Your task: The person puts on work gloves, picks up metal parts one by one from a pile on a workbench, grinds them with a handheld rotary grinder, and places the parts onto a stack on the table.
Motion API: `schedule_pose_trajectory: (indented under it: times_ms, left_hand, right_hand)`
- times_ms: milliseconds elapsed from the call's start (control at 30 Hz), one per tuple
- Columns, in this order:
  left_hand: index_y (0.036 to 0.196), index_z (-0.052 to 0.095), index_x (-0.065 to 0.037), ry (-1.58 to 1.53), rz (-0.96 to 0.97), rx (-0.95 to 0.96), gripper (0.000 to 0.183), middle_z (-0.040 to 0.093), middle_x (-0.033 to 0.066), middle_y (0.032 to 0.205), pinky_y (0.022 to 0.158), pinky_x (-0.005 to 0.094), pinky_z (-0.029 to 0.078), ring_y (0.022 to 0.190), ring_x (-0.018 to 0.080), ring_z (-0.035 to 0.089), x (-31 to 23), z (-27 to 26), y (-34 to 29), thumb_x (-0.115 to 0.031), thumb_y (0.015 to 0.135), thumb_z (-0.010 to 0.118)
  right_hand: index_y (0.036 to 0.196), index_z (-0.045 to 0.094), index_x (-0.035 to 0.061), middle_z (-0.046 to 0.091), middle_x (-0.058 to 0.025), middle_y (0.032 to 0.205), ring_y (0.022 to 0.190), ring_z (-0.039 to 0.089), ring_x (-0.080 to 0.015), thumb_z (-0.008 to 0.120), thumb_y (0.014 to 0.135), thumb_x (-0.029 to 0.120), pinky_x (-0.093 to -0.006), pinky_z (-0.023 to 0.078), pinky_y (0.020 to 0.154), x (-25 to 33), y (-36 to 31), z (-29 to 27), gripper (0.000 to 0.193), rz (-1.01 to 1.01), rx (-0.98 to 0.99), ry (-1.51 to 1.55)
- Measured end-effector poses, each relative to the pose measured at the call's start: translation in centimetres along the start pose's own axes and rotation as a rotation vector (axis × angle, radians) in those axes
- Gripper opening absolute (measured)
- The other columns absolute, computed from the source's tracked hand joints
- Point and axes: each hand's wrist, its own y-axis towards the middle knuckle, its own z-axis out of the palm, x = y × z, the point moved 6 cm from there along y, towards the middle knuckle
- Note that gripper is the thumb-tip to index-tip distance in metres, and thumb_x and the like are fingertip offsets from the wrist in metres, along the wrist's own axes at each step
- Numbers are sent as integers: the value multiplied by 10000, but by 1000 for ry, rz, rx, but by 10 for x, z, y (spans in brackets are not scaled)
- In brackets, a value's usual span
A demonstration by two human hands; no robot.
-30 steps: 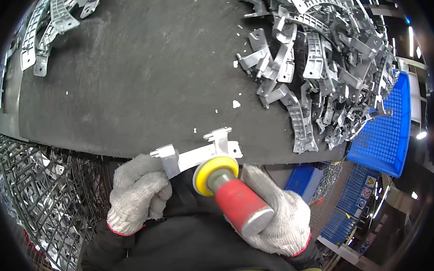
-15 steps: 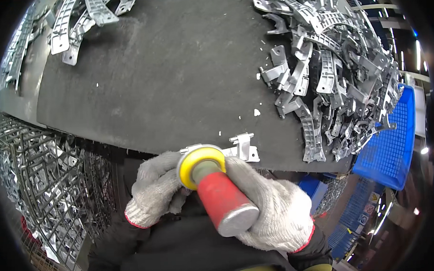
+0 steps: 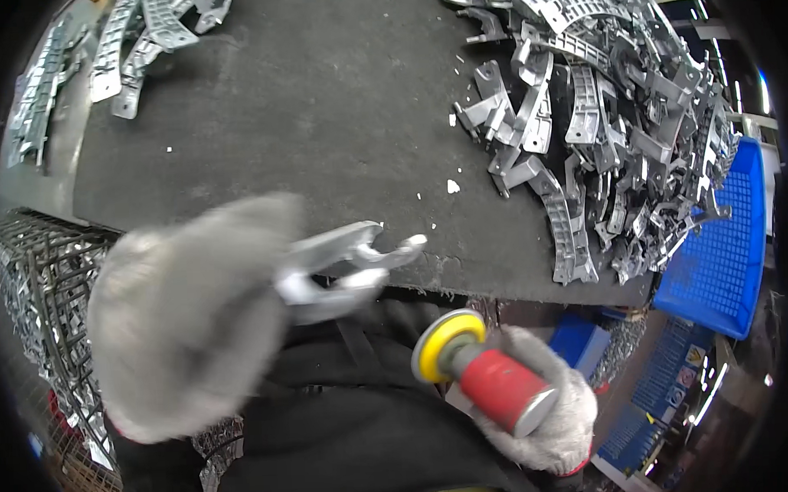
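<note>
My left hand [image 3: 197, 314], in a pale knit glove and smeared by motion, grips a silvery cast metal bracket [image 3: 351, 260]. The bracket's forked end points right, over the table's near edge; its other end is hidden by the glove. Lower right, my right hand [image 3: 547, 414], also gloved, is wrapped round the red body of a small power sander [image 3: 507, 388]. The sander's round yellow pad [image 3: 449, 344] faces up and left, apart from the bracket.
A large heap of metal brackets [image 3: 584, 109] covers the right side of the dark tabletop [image 3: 320, 118]. Several more brackets [image 3: 148, 38] lie at the far left. Left stands a wire cage [image 3: 44, 284] of metal parts; right, a blue plastic crate [image 3: 715, 243].
My left hand has lifted the bracket and swung left and up with it. My right hand has drawn the sander away, down and to the right. The view has shifted slightly.
</note>
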Motion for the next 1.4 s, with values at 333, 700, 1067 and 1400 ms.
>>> schedule_pose_trajectory:
  times_ms: [333, 700, 1067, 1400]
  left_hand:
    - [1068, 694, 55, 191, -78, 2, 207, 723, 229, 1139, 890, 370, 577, 1048, 338, 733, -6, 84, 46, 17, 888, 598]
    - [1033, 716, 28, 222, -81, 39, 163, 741, 196, 1107, 847, 359, 590, 995, 316, 749, -8, 77, 52, -16, 901, 631]
    - [1053, 701, 45, 228, -30, 69, 181, 730, 219, 1077, 875, 388, 590, 1033, 360, 729, -14, 81, 50, 21, 898, 610]
    - [1064, 720, -23, 282, -15, 109, 184, 734, 184, 1090, 795, 345, 598, 1018, 296, 735, -20, 82, 47, -19, 896, 644]
  right_hand:
    - [1431, 494, 44, 748, -132, 1094, 746, 751, -317, 853, 779, 337, -397, 611, 667, 1, 25, -32, 800, -208, -199, -81]
    - [1385, 562, 74, 764, -108, 964, 746, 754, -297, 868, 742, 281, -393, 615, 681, -5, 11, -53, 742, 53, -134, -276]
    - [1016, 776, 140, 735, -24, 877, 719, 723, -203, 929, 663, 330, -316, 565, 728, 25, 18, -72, 429, 430, 58, -183]
    - [1226, 648, 32, 747, -135, 993, 849, 752, -277, 850, 742, 243, -369, 604, 743, 22, 11, -79, 566, 86, -71, -45]
